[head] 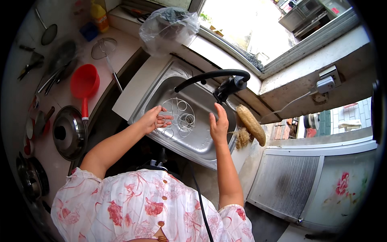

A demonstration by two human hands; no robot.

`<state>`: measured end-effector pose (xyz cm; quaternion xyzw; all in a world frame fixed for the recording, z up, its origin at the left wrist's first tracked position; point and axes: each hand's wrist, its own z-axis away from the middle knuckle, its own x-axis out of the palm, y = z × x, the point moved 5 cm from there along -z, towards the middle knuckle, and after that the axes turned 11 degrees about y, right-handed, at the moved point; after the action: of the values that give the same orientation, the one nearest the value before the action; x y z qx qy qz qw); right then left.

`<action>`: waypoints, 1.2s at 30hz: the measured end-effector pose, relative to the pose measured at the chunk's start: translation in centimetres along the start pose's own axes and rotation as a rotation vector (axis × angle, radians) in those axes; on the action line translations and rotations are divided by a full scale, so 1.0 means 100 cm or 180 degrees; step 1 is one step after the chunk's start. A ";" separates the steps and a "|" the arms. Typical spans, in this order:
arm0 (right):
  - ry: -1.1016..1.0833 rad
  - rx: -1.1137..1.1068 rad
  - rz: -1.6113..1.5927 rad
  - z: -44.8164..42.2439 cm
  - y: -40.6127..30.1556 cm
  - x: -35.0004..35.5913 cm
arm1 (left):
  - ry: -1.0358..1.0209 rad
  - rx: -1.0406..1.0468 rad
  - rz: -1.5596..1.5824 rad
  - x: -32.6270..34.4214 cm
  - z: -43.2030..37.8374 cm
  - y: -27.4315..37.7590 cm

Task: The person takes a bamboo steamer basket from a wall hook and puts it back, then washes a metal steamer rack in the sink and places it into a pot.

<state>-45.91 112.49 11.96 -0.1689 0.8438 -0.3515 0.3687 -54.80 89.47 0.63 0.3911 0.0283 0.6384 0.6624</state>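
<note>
My left hand [153,120] holds a round wire steamer rack [170,138] by its left side, with its fingers behind the wires. Small wire rings fill the rack's outer circle. It is seen over the basin of a stainless-steel sink [201,143], with the drain showing through it. My right hand [219,125] is raised over the sink's right side, fingers apart and nothing in it. Just beyond that hand stands a black faucet [231,87], whose curved spout [211,73] reaches left over the basin.
A dried loofah [251,124] and a fibre tuft [242,137] lie right of the sink. Leftward, the counter bears a red plastic ladle [85,80], a wire strainer [104,50] and a lidded pan [70,133]. A clear plastic bag [169,30] sits by the window.
</note>
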 end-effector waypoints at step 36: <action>-0.0655 -0.1138 0.1577 -0.023 0.044 0.061 | 0.0370 -0.0239 0.0653 0.001 -0.084 -0.044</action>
<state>-51.80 113.30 6.88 -0.0551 0.8659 -0.0783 0.4909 -55.66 94.14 -7.61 0.3291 0.0025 0.7250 0.6050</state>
